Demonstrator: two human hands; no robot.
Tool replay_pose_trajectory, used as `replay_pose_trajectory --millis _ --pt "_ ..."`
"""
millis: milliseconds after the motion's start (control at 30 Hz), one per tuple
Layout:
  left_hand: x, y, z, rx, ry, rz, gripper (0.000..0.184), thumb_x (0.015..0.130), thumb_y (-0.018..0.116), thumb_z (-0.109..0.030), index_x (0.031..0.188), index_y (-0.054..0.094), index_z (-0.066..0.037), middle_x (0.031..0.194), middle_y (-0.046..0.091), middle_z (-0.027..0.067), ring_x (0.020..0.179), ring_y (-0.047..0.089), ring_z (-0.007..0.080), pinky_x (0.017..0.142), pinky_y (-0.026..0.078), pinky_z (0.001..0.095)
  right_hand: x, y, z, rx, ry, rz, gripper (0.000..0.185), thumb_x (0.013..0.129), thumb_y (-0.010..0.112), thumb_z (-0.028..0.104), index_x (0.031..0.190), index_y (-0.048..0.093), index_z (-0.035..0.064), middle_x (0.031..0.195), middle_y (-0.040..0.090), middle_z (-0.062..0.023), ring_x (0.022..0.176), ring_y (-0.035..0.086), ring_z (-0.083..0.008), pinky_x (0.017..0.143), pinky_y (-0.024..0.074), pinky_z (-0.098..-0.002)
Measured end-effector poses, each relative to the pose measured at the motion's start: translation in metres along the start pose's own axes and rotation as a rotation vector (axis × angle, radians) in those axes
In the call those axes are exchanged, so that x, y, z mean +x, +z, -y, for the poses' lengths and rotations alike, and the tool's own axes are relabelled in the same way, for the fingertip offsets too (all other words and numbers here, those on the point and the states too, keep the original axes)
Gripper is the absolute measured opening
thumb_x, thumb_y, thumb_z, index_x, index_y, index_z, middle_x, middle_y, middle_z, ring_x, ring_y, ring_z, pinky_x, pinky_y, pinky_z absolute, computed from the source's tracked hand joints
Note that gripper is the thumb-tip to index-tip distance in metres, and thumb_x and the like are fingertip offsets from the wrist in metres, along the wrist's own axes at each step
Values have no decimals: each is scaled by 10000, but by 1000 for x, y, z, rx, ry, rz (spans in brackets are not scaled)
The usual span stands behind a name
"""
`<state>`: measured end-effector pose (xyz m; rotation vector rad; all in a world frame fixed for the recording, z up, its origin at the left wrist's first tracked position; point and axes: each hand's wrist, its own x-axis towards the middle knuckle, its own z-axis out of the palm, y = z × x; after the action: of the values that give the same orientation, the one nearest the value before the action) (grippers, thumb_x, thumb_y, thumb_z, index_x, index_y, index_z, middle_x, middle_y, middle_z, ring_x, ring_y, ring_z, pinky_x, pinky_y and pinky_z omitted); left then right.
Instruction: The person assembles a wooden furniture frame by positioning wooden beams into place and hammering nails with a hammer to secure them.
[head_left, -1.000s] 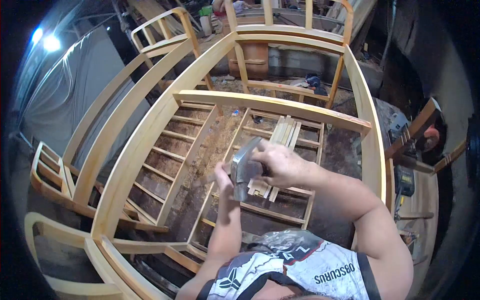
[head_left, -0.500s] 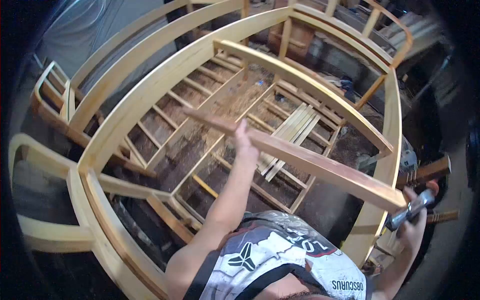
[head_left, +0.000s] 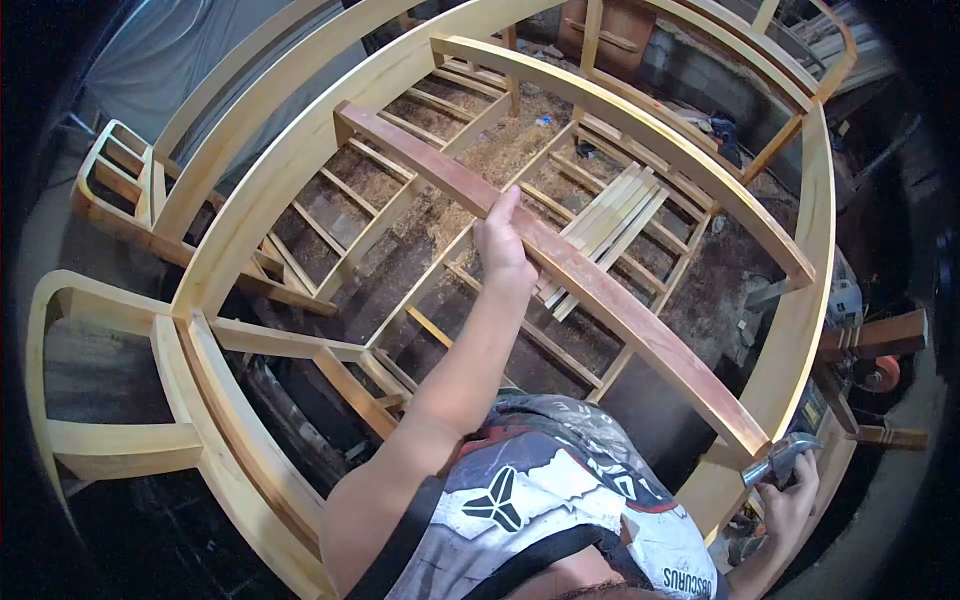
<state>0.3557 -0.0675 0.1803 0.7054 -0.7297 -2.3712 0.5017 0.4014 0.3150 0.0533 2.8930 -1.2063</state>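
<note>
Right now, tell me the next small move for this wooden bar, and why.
Probably a light tap with the hammer on the wooden bar's near end: the left hand grips it mid-length, the bar reaches across the frame, and the right hand has the hammer right by that end.

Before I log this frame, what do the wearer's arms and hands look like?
Left hand and right hand are bare, no gloves or wristwear visible. Left arm unsleeved. Sleeveless top: white and grey, black trim at the left armhole, black three-pronged emblem, lettering.
</note>
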Motion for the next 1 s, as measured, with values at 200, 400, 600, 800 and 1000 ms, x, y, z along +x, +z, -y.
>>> replay_pose_trajectory --millis 200,400,600,800,1000 --pt "15 -16 5 -9 -9 -17 357 876 709 -296 1122 562 -82 942 541 53 901 565 218 837 480 429 4 -2 -3 -22 -38 45 487 501 628 -131 983 610 -63 1034 556 -96 973 586 -213 868 487 -285" --pt "16 -14 3 -16 -15 -7 340 872 712 -297 1100 566 -91 945 546 46 919 568 218 854 482 428 9 -1 13 -53 1 141 491 496 624 -125 982 623 -58 1024 558 -87 958 589 -212 851 487 -287" --pt "16 -16 3 -69 7 -45 377 840 746 -190 1125 568 -18 989 583 71 915 594 204 829 518 407 10 1 14 -81 -28 135 482 493 625 -124 970 632 -52 1008 559 -82 945 585 -211 845 482 -282" --pt "9 -3 -2 -60 22 -40 349 834 750 -166 1092 564 -23 954 587 70 880 600 204 800 525 412 11 2 15 -19 5 124 497 480 642 -107 973 639 -47 1005 561 -83 955 572 -219 847 473 -293" --pt "14 -7 -1 -69 26 1 320 838 749 -170 1052 570 -12 953 585 79 856 604 209 781 532 419 10 2 17 -73 -47 127 510 460 642 -95 967 629 -48 1001 553 -82 959 564 -229 878 454 -299"
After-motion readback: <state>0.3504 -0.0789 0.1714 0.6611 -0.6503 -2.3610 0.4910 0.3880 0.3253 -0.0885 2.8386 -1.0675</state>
